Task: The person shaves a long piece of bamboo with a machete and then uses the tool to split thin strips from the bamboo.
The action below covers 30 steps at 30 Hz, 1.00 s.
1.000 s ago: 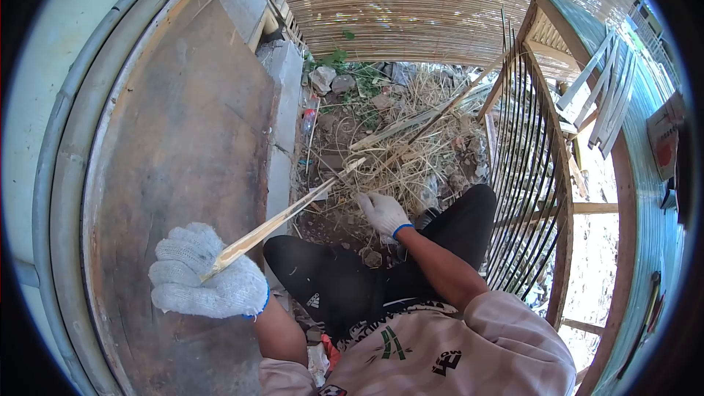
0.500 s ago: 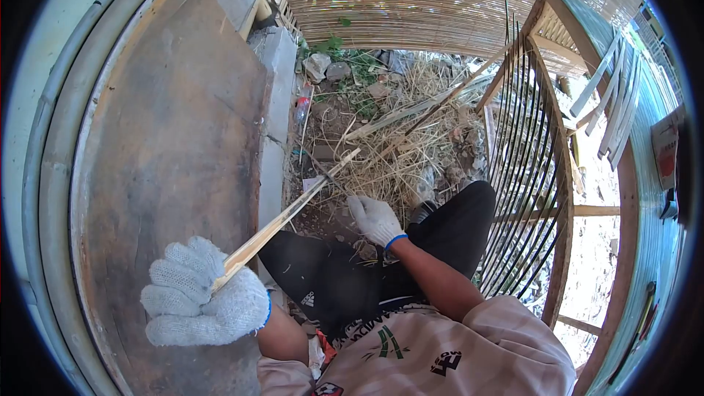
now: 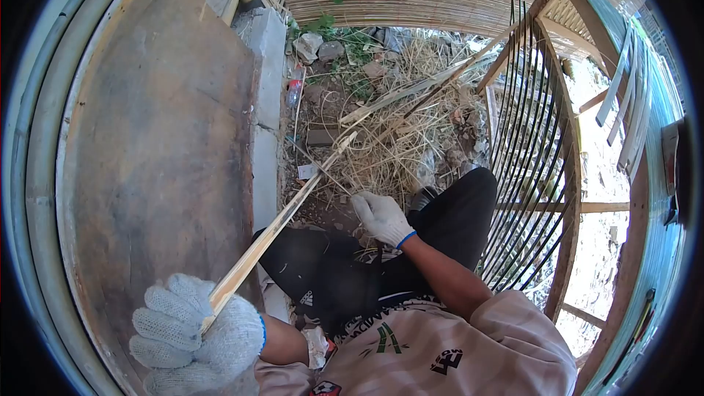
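My left hand [image 3: 198, 337], in a knitted white glove, is at the lower left with its fingers loosely bent. The near end of a pale split bamboo strip [image 3: 271, 232] lies against its palm. From there the strip slants up and away to the right over my left knee, its far end above the littered ground. My right hand [image 3: 383, 218], also gloved, is closed in front of my lap, just right of the strip. A thin, blade-like tool [image 3: 335, 181] runs from its fingers and crosses the strip near the far end. Its handle is hidden in the glove.
A large brown wooden board [image 3: 158, 139] is on my left, beside a concrete ledge [image 3: 268, 95]. Bamboo shavings [image 3: 396, 139] and stones cover the ground ahead. On the right stands a wooden frame with dark rods [image 3: 532, 147]; pale strips [image 3: 636, 114] hang beyond it.
My left hand has moved down and slightly left, taking the near end of the bamboo strip with it. My right hand stays closed in nearly the same place. The view has shifted slightly.
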Each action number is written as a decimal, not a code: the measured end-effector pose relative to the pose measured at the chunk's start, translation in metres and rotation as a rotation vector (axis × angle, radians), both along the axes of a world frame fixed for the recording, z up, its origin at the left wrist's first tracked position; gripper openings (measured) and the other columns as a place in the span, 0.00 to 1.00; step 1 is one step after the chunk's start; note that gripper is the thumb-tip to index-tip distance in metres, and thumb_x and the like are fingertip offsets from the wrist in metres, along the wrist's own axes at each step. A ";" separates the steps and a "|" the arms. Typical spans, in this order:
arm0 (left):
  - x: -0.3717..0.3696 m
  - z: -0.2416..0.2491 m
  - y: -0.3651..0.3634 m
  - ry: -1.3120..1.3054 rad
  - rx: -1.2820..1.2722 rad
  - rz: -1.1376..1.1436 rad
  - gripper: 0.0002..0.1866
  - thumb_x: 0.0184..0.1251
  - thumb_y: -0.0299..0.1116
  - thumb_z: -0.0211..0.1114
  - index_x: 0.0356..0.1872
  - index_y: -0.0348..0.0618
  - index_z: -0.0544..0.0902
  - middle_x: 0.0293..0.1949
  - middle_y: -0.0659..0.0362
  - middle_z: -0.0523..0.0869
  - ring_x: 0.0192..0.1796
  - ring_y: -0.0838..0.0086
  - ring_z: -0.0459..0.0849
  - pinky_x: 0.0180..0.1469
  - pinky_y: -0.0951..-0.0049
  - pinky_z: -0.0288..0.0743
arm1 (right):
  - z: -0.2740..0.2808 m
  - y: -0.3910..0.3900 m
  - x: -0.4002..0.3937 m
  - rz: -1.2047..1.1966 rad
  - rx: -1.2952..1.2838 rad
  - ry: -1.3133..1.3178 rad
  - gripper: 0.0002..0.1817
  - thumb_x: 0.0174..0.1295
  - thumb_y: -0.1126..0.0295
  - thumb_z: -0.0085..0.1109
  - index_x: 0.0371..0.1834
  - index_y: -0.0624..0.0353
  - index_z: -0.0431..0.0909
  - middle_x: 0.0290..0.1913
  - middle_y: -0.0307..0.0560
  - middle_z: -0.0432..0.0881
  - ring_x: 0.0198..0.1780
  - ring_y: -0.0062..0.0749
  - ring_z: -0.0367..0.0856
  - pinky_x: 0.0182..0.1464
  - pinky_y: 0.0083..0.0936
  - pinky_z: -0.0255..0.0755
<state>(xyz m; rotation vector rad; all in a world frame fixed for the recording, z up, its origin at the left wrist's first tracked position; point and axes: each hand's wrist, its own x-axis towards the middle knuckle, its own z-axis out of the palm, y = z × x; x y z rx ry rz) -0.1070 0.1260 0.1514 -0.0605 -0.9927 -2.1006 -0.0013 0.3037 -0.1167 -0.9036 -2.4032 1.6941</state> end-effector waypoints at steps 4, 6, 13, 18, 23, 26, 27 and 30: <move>-0.005 -0.016 -0.037 0.252 -0.202 -0.463 0.32 0.82 0.70 0.51 0.55 0.53 0.86 0.47 0.59 0.85 0.47 0.63 0.81 0.59 0.46 0.69 | 0.010 -0.006 -0.013 0.007 -0.056 -0.029 0.27 0.81 0.46 0.48 0.50 0.59 0.86 0.36 0.65 0.88 0.45 0.66 0.88 0.50 0.54 0.78; -0.004 -0.016 -0.033 0.133 -0.090 -0.212 0.31 0.82 0.69 0.52 0.55 0.53 0.86 0.46 0.60 0.85 0.47 0.63 0.81 0.58 0.47 0.69 | 0.003 -0.005 -0.015 0.017 -0.055 -0.016 0.27 0.81 0.45 0.48 0.49 0.58 0.86 0.36 0.64 0.88 0.44 0.66 0.87 0.50 0.55 0.78; -0.002 -0.006 -0.013 0.379 -0.255 -0.693 0.29 0.85 0.66 0.48 0.30 0.56 0.78 0.34 0.67 0.76 0.37 0.72 0.71 0.39 0.63 0.65 | -0.007 -0.006 -0.020 0.010 0.049 -0.023 0.28 0.81 0.43 0.48 0.48 0.57 0.86 0.37 0.64 0.89 0.44 0.67 0.87 0.50 0.57 0.78; 0.007 -0.001 0.000 0.427 -0.294 -0.744 0.31 0.85 0.67 0.46 0.24 0.57 0.69 0.27 0.69 0.66 0.31 0.75 0.64 0.35 0.68 0.61 | -0.068 0.020 -0.017 -0.126 0.124 -0.189 0.32 0.81 0.41 0.46 0.45 0.60 0.86 0.41 0.69 0.88 0.49 0.70 0.86 0.54 0.57 0.77; 0.007 -0.003 0.002 0.466 -0.304 -0.784 0.31 0.86 0.67 0.46 0.24 0.57 0.67 0.27 0.68 0.66 0.32 0.75 0.63 0.35 0.68 0.61 | -0.076 0.042 -0.013 -0.083 0.121 -0.278 0.36 0.81 0.39 0.43 0.47 0.66 0.86 0.45 0.73 0.87 0.53 0.71 0.85 0.59 0.56 0.75; -0.008 0.009 0.003 0.421 -0.264 -0.815 0.31 0.85 0.66 0.47 0.25 0.57 0.69 0.27 0.68 0.67 0.33 0.74 0.64 0.37 0.67 0.61 | -0.074 0.043 -0.017 -0.069 0.139 -0.225 0.40 0.81 0.37 0.40 0.46 0.69 0.86 0.46 0.75 0.87 0.55 0.71 0.85 0.61 0.55 0.74; -0.010 0.015 0.003 0.427 -0.264 -0.817 0.31 0.85 0.66 0.47 0.25 0.57 0.69 0.27 0.68 0.67 0.33 0.74 0.64 0.37 0.67 0.61 | -0.073 0.041 -0.019 -0.073 0.140 -0.219 0.40 0.81 0.37 0.40 0.46 0.69 0.86 0.46 0.75 0.87 0.55 0.71 0.85 0.61 0.55 0.74; -0.018 0.027 0.007 0.376 -0.251 -0.718 0.26 0.87 0.60 0.50 0.27 0.55 0.73 0.27 0.66 0.68 0.33 0.73 0.63 0.37 0.66 0.60 | -0.077 0.040 -0.022 -0.073 0.064 -0.207 0.42 0.81 0.36 0.39 0.46 0.71 0.86 0.48 0.77 0.87 0.56 0.72 0.84 0.62 0.54 0.75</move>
